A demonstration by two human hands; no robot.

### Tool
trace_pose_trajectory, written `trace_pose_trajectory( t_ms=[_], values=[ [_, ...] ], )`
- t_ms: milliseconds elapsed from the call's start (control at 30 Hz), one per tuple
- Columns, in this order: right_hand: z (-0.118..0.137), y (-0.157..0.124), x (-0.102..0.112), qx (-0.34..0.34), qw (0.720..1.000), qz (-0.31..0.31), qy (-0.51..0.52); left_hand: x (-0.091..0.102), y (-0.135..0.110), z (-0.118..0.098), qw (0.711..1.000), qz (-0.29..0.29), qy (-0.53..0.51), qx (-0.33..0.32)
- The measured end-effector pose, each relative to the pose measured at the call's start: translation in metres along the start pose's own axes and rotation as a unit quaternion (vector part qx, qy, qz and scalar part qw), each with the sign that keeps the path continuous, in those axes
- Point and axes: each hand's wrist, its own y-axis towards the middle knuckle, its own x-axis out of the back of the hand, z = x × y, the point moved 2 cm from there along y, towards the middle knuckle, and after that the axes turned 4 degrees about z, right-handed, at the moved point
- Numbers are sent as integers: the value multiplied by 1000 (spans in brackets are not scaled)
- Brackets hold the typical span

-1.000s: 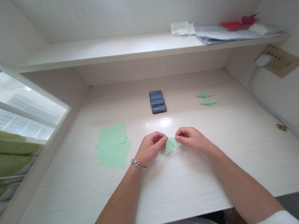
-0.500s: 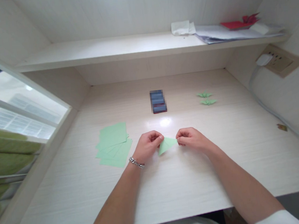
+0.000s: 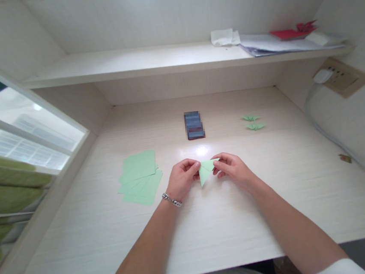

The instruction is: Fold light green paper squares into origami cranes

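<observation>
Near the middle of the tabletop [image 3: 224, 232], your left hand [image 3: 183, 179] and right hand [image 3: 233, 166] each pinched the folded green paper [image 3: 204, 169]; folding was apparently underway, and the next move likely called for edges aligned before creasing.

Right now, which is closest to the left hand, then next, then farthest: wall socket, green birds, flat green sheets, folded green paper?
1. Folded green paper: held in the left hand.
2. Flat green sheets: on its left.
3. Green birds: to the right, farther back.
4. Wall socket: far right, high.
</observation>
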Motion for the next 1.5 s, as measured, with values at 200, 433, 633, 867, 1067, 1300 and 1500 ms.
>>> trace_pose_trajectory(
  t_ms=[200, 433, 633, 867, 1067, 1300, 1500],
  values=[
    [-9, 3, -3, 2, 999, -52, 6, -7, -2, 6, 994, 7, 81, -69],
    [1, -1, -6, 22, 999, -29, 18, -7, 0, 11, 999, -4, 2, -33],
    [-2, -3, -14, 36, 999, 20, 15, -6, 2, 12, 998, -37, -18, -54],
    [4, -10, -20, 107, 985, -41, -127, -11, -2, 12, 992, -7, 89, -87],
    [3, -10, -19, 106, 984, -49, -133, -14, -4, 10, 998, 38, 45, -38],
    [2, -8, -17, 86, 988, -20, -125, -18, -5, 8, 999, 47, -17, -8],
    [-1, -5, -16, 70, 992, -11, -103, -17, -4, 8, 999, 44, -30, -7]
  ],
)
